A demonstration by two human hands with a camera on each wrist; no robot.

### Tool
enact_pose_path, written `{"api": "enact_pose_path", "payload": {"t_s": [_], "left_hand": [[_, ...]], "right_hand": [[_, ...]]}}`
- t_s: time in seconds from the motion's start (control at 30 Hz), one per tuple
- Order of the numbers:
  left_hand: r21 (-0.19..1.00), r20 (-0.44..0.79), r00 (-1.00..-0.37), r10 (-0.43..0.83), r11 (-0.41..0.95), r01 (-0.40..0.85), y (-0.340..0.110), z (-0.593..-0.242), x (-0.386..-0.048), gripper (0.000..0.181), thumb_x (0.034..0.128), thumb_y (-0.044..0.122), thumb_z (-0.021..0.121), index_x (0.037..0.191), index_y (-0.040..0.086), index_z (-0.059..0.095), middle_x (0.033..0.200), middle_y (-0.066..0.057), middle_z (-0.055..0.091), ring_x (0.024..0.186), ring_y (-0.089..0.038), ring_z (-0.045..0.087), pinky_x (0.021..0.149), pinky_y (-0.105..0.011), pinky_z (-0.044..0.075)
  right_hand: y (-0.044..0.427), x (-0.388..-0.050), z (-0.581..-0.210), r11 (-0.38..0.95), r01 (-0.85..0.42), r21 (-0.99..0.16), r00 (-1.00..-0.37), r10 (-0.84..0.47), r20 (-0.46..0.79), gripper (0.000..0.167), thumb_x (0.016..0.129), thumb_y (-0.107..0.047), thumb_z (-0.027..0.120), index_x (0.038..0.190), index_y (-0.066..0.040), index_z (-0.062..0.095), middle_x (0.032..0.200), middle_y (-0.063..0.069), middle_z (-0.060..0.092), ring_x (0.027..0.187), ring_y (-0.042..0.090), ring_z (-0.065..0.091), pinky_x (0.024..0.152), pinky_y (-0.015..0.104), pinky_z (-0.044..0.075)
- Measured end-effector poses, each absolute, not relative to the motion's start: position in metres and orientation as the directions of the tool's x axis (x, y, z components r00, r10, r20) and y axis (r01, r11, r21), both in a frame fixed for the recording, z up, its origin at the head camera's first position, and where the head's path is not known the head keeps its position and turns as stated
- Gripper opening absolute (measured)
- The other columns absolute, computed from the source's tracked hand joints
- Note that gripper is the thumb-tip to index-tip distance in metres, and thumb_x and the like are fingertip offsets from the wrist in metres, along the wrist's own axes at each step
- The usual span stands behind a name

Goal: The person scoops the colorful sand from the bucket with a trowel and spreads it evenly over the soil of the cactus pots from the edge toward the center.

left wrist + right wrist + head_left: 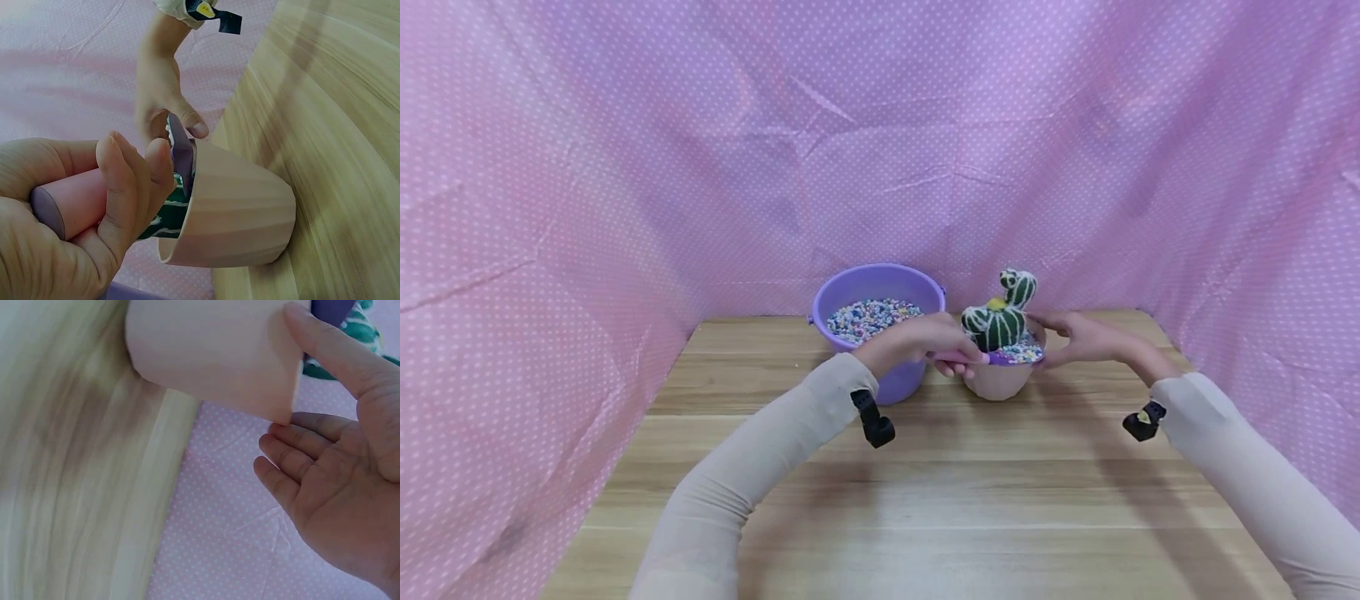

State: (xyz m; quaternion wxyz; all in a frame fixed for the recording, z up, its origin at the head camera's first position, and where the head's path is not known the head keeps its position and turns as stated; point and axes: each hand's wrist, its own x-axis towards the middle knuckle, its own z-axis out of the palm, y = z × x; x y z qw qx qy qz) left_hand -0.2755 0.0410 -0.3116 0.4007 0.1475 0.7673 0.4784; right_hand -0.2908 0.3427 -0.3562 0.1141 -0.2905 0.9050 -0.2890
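My left hand (934, 333) grips the pink handle of a small toy shovel (84, 199). Its purple blade, heaped with colourful beads (1019, 353), lies over the near rim of a pale pink flowerpot (996, 384). Out of that pot rises a green toy cactus (997, 328) with white stripes and a yellow patch. My right hand (1088, 338) holds the pot by its right side. In the right wrist view, its thumb rests on the outer wall near the rim, and its fingertips touch the rim further round. Part of the pot's inside is hidden.
Left of the pot stands a purple bucket (880, 268) with many small colourful beads (871, 317) inside, partly behind my left hand. Both containers stand near the back edge of the wooden table (955, 500). Pink dotted cloth (887, 167) hangs behind and at both sides.
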Motion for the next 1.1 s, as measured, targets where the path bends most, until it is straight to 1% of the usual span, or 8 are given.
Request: {"api": "enact_pose_path", "payload": {"t_s": [0.17,0.27,0.37,0.5,0.67,0.77,0.9,1.1], "left_hand": [[0.851,-0.479,-0.633,0.608,0.497,-0.168,0.041,-0.312,-0.275,0.02,0.0963,0.013,0.069,0.097,-0.007,0.071,0.067,-0.006,0.07,0.051,-0.007,0.055,0.053,-0.017,0.051],[0.85,-0.483,-0.632,0.606,0.498,-0.171,0.042,-0.313,-0.275,0.018,0.0962,0.013,0.069,0.092,-0.004,0.071,0.068,-0.007,0.07,0.051,-0.007,0.056,0.053,-0.017,0.051],[0.849,-0.484,-0.633,0.605,0.501,-0.17,0.043,-0.313,-0.275,0.018,0.0962,0.014,0.069,0.086,-0.001,0.07,0.069,-0.008,0.07,0.051,-0.006,0.056,0.054,-0.017,0.051],[0.848,-0.485,-0.633,0.604,0.501,-0.171,0.043,-0.314,-0.276,0.019,0.0962,0.014,0.07,0.086,-0.001,0.069,0.071,-0.009,0.07,0.051,-0.007,0.057,0.055,-0.018,0.052],[0.848,-0.489,-0.628,0.606,0.5,-0.177,0.044,-0.314,-0.277,0.021,0.0965,0.014,0.069,0.094,-0.006,0.069,0.068,-0.007,0.07,0.051,-0.007,0.056,0.055,-0.019,0.052],[0.85,-0.485,-0.628,0.609,0.497,-0.175,0.045,-0.314,-0.277,0.024,0.0967,0.014,0.069,0.102,-0.009,0.068,0.067,-0.006,0.07,0.051,-0.007,0.056,0.055,-0.019,0.052],[0.853,-0.48,-0.628,0.612,0.493,-0.172,0.046,-0.314,-0.276,0.032,0.097,0.014,0.069,0.114,-0.013,0.066,0.067,-0.006,0.07,0.05,-0.007,0.056,0.055,-0.018,0.051],[0.851,-0.481,-0.631,0.608,0.497,-0.171,0.047,-0.316,-0.275,0.037,0.0972,0.014,0.069,0.119,-0.015,0.064,0.068,-0.006,0.07,0.05,-0.006,0.056,0.055,-0.019,0.051]], "right_hand": [[0.346,-0.296,-0.351,0.662,-0.405,-0.631,-0.796,-0.595,-0.114,0.092,0.085,-0.02,0.083,0.154,0.01,0.029,0.158,0.034,0.033,0.147,0.055,0.027,0.117,0.07,0.026],[0.346,-0.3,-0.352,0.636,-0.404,-0.657,-0.781,-0.614,-0.115,0.091,0.084,-0.017,0.083,0.154,0.01,0.031,0.158,0.033,0.033,0.147,0.056,0.026,0.117,0.07,0.025],[0.347,-0.301,-0.352,0.626,-0.395,-0.672,-0.783,-0.612,-0.111,0.088,0.083,-0.014,0.084,0.152,0.01,0.034,0.157,0.033,0.035,0.146,0.056,0.028,0.117,0.07,0.025],[0.347,-0.3,-0.354,0.618,-0.386,-0.685,-0.791,-0.604,-0.1,0.087,0.084,-0.013,0.083,0.151,0.011,0.035,0.157,0.033,0.035,0.146,0.056,0.028,0.117,0.07,0.025],[0.346,-0.298,-0.359,0.611,-0.408,-0.678,-0.795,-0.604,-0.065,0.088,0.084,-0.011,0.083,0.152,0.011,0.032,0.157,0.033,0.035,0.145,0.056,0.029,0.118,0.069,0.025],[0.345,-0.296,-0.36,0.607,-0.427,-0.67,-0.797,-0.603,-0.038,0.09,0.082,-0.012,0.085,0.152,0.012,0.032,0.155,0.034,0.038,0.144,0.056,0.032,0.117,0.068,0.026],[0.343,-0.293,-0.361,0.622,-0.44,-0.647,-0.808,-0.589,-0.017,0.092,0.081,-0.017,0.087,0.152,0.01,0.035,0.154,0.033,0.04,0.144,0.053,0.035,0.117,0.068,0.028],[0.34,-0.292,-0.362,0.652,-0.463,-0.601,-0.814,-0.581,-0.002,0.092,0.08,-0.022,0.088,0.151,0.009,0.038,0.155,0.032,0.04,0.144,0.052,0.036,0.114,0.069,0.032]]}}
